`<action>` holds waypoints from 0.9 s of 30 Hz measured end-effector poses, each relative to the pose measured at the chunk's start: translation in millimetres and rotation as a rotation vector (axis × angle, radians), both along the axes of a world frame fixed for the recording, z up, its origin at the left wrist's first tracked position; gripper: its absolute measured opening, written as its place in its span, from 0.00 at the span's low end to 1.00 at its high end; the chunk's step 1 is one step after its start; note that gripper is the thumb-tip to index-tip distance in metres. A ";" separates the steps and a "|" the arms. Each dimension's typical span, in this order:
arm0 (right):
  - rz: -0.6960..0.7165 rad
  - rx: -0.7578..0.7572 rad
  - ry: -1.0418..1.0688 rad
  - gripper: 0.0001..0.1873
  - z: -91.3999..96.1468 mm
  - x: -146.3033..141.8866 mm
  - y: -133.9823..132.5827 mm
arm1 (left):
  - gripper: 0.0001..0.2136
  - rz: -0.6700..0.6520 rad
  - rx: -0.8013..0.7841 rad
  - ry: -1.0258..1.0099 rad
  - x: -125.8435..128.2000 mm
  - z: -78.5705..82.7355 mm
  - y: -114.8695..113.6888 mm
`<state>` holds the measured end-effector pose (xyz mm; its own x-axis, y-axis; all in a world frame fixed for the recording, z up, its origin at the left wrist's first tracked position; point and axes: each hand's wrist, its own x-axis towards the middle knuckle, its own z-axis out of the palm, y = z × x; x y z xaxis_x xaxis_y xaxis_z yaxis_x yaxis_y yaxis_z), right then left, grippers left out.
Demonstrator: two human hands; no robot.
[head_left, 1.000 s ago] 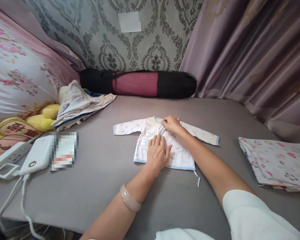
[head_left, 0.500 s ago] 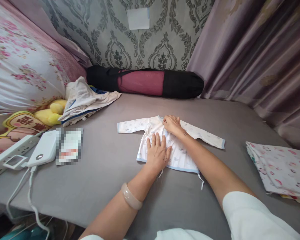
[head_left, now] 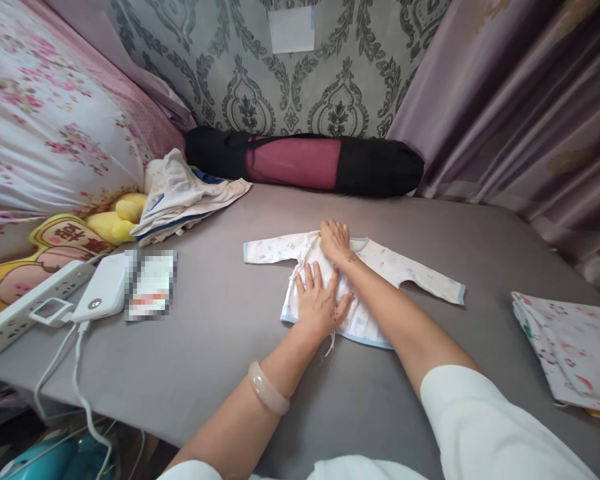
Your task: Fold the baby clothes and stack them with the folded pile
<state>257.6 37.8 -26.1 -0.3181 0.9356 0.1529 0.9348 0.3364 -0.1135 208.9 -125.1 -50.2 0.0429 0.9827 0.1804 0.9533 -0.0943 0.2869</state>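
Observation:
A small white baby shirt (head_left: pixel 380 263) with blue trim lies spread flat on the grey bed sheet (head_left: pixel 220 347), sleeves out to both sides. My left hand (head_left: pixel 320 303) lies flat on the shirt's lower front, fingers stretched out and apart. My right hand (head_left: pixel 335 240) rests on the collar area, fingers bent down onto the cloth; my forearm crosses the shirt's right half and hides part of it. A pale bangle (head_left: pixel 267 397) sits on my left wrist.
A black and maroon roll bag (head_left: pixel 305 160) lies along the wall. Crumpled clothes (head_left: pixel 185 193) and a yellow plush toy (head_left: pixel 117 220) sit at the left. A white power bank (head_left: pixel 103 297), power strip (head_left: pixel 25 310) and cables lie near the edge. Folded floral cloth (head_left: pixel 570 347) lies right.
The view has swung left and down, so everything sits further right. My right hand slid slightly left along the collar. My left hand stays flat on the shirt.

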 end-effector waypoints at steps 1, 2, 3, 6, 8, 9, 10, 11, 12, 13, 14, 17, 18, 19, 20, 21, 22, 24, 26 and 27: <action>-0.015 0.010 0.012 0.19 -2.0 -1.1 -1.7 | 0.30 -0.002 -0.002 0.001 0.1 0.0 0.1; -0.030 0.013 0.021 0.20 -3.9 -2.1 -3.2 | 0.30 -0.006 -0.006 0.004 0.1 0.0 0.3; -0.043 0.010 0.029 0.21 -5.4 -2.8 -4.4 | 0.30 -0.010 -0.013 0.008 0.0 0.0 0.5; -0.043 -0.048 0.051 0.21 -4.9 -1.0 -4.0 | 0.31 -0.014 -0.031 0.020 -0.5 0.8 1.2; 0.005 -0.124 0.118 0.21 0.2 5.5 -1.6 | 0.31 -0.002 -0.049 0.023 -1.0 2.5 1.7; 0.025 -0.156 0.177 0.21 3.7 10.7 -0.9 | 0.31 0.004 -0.065 0.024 -1.3 3.6 1.9; 0.030 -0.172 0.244 0.22 7.4 17.3 -1.3 | 0.31 0.009 -0.084 0.026 -1.7 4.8 2.1; 0.017 -0.171 0.307 0.23 10.7 25.0 -3.4 | 0.31 0.014 -0.101 0.030 -2.1 6.1 2.4; -0.014 -0.159 0.354 0.23 13.3 33.6 -7.6 | 0.30 0.018 -0.115 0.034 -2.4 7.1 2.6; -0.054 -0.141 0.375 0.24 14.8 42.6 -13.9 | 0.30 0.022 -0.121 0.039 -2.8 8.0 2.8; -0.086 -0.125 0.371 0.24 14.9 51.5 -22.3 | 0.29 0.027 -0.121 0.044 -3.0 8.6 3.0; -0.095 -0.115 0.263 0.26 7.3 73.5 -55.0 | 0.27 0.044 -0.105 0.050 -3.2 9.0 2.8; -0.090 -0.124 0.217 0.27 2.8 78.2 -66.0 | 0.26 0.047 -0.099 0.054 -3.0 8.8 2.6; -0.092 -0.140 0.176 0.29 -2.2 81.4 -76.0 | 0.25 0.048 -0.092 0.060 -2.9 8.5 2.3; -0.097 -0.158 0.143 0.30 -7.0 83.3 -84.5 | 0.25 0.048 -0.086 0.067 -2.7 8.1 2.1; -0.103 -0.173 0.115 0.31 -11.3 84.1 -91.3 | 0.24 0.047 -0.079 0.074 -2.6 7.7 1.8; -0.104 -0.185 0.094 0.32 -14.7 84.1 -96.5 | 0.24 0.045 -0.073 0.079 -2.6 7.3 1.7; -0.091 -0.195 0.065 0.33 -18.2 82.9 -103.7 | 0.24 0.041 -0.064 0.079 -2.9 6.5 1.7; -0.070 -0.199 0.048 0.34 -18.0 81.5 -110.5 | 0.24 0.035 -0.057 0.074 -3.6 5.8 2.1; -0.053 -0.200 0.039 0.34 -17.1 81.1 -115.0 | 0.24 0.033 -0.055 0.072 -4.0 5.5 2.4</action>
